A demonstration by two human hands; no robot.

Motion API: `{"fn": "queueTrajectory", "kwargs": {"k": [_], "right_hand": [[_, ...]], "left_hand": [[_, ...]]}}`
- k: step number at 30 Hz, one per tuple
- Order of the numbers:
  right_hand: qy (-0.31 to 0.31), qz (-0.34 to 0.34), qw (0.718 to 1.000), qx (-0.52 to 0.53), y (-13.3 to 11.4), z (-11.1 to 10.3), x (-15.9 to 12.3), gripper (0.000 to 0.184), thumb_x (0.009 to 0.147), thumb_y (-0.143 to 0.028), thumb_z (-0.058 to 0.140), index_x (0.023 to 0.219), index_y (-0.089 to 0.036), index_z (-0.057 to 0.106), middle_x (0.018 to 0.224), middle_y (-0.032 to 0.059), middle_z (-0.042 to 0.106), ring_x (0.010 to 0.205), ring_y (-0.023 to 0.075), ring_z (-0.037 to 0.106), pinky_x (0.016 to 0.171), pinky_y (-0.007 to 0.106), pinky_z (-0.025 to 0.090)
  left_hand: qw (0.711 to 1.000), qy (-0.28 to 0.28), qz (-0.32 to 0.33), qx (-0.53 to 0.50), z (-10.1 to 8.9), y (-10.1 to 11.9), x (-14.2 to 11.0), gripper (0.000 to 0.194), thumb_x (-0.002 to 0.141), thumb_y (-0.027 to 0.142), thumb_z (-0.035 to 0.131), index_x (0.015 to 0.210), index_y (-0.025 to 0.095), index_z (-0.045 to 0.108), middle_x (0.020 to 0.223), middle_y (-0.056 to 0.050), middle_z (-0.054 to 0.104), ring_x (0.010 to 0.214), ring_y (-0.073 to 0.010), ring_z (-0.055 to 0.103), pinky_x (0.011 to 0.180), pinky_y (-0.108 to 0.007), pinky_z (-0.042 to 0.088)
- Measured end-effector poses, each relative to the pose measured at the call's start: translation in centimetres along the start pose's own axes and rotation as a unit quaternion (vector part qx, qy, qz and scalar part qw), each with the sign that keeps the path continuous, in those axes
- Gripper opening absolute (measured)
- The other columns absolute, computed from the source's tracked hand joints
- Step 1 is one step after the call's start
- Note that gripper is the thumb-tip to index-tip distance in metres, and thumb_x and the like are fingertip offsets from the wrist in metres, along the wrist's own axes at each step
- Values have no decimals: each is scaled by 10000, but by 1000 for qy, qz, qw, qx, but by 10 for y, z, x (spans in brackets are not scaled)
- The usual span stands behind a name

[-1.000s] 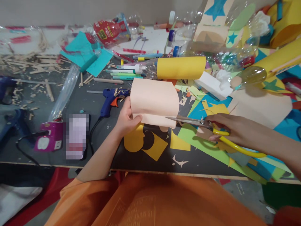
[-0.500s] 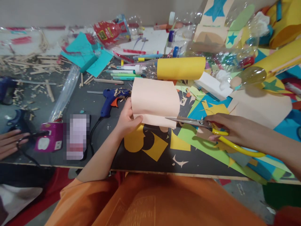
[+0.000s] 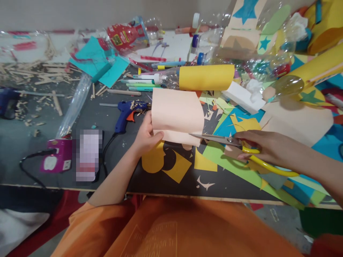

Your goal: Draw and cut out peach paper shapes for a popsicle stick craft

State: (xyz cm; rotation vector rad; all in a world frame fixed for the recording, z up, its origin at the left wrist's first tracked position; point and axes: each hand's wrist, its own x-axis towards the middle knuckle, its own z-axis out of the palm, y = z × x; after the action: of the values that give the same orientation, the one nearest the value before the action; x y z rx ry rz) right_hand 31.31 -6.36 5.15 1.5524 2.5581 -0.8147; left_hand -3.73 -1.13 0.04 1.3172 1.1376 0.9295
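Note:
A pale peach sheet of paper (image 3: 177, 111) is gripped at its left edge by my left hand (image 3: 149, 134), thumb on top and fingers behind. The sheet curves, and a crease runs across it near the lower edge. In my right hand (image 3: 258, 144) are scissors (image 3: 218, 138) with yellow handles. Their blades look nearly closed and point left, with the tip lying over the lower right part of the sheet near the crease. Yellow paper scraps (image 3: 178, 166) lie on the dark table (image 3: 160, 185) below the sheet.
A blue glue gun (image 3: 122, 114) lies left of the sheet, its cord running toward a blurred phone (image 3: 88, 155) and purple power socket (image 3: 55, 156). Behind the sheet lies a bottle wrapped in yellow paper (image 3: 206, 77). Coloured paper offcuts (image 3: 233, 164) cover the right side.
At the far left, another person's hand has gone from view. My left hand and the sheet's left edge have shifted slightly right; the scissors have barely moved.

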Motion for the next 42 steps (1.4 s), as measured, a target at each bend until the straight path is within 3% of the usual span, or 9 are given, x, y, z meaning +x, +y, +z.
{"fn": "queueTrajectory", "kwargs": {"k": [6,11,16,25,28,33,36,38,42], "right_hand": [[-4,23,999,-46,-5,-3,-3,699,855,-780,286,1159,-259,640,982,131,729,727,283,704,517,342,515],[-13,30,999,-37,-12,-7,1,768,826,-820,251,1128,-235,646,952,141,732,725,295,707,526,358,527],[-9,24,999,-30,-15,-5,4,789,851,-801,160,1117,-235,641,898,126,723,712,294,699,512,359,507],[8,-4,1000,-24,-14,-5,3,698,865,-767,299,1095,-213,656,853,112,723,653,264,685,495,328,478],[8,1,1000,-27,-14,-7,3,712,869,-766,282,1097,-208,660,839,114,722,650,268,685,479,326,475],[-3,8,1000,-23,-9,-9,2,662,900,-706,332,1149,-181,648,851,121,727,636,248,675,504,320,489],[-17,8,1000,-21,-6,-10,-1,594,933,-631,347,1185,-178,635,888,129,732,654,242,676,524,319,496],[-23,14,1000,-15,-7,-11,-2,601,928,-636,347,1181,-179,644,900,133,737,663,246,681,530,324,502],[-18,27,999,-7,-11,-11,-2,653,908,-685,319,1159,-192,667,902,139,739,676,257,688,531,337,518]], "left_hand": [[999,-19,31,17,-3,-4,1,626,688,253,684,1269,206,456,1293,-119,590,1242,-324,555,948,-400,524],[993,-56,90,47,-5,-9,1,594,764,240,615,1318,195,406,1262,-120,609,1168,-277,615,904,-369,551],[992,-56,103,52,-3,-8,-1,552,781,219,594,1308,193,431,1243,-109,624,1136,-244,635,884,-324,561],[991,-61,101,68,0,-5,0,604,800,239,601,1363,193,386,1238,-119,624,1124,-247,640,901,-338,554],[990,-64,110,63,2,-4,-1,687,830,311,634,1429,227,307,1222,-115,636,1061,-241,672,855,-332,570],[989,-54,135,43,5,-3,-3,891,869,446,635,1519,357,32,1321,-110,597,1009,-205,687,749,-288,580],[986,-43,137,84,3,-3,-4,749,858,457,645,1492,333,267,1404,-114,543,959,-183,674,708,-253,569],[984,-45,122,125,1,-2,-4,587,853,410,654,1399,305,465,1406,-97,551,774,-121,642,600,-204,532],[983,-40,106,143,0,0,-5,539,817,267,672,1338,334,551,1385,-57,576,448,8,305,373,-142,321]]}}
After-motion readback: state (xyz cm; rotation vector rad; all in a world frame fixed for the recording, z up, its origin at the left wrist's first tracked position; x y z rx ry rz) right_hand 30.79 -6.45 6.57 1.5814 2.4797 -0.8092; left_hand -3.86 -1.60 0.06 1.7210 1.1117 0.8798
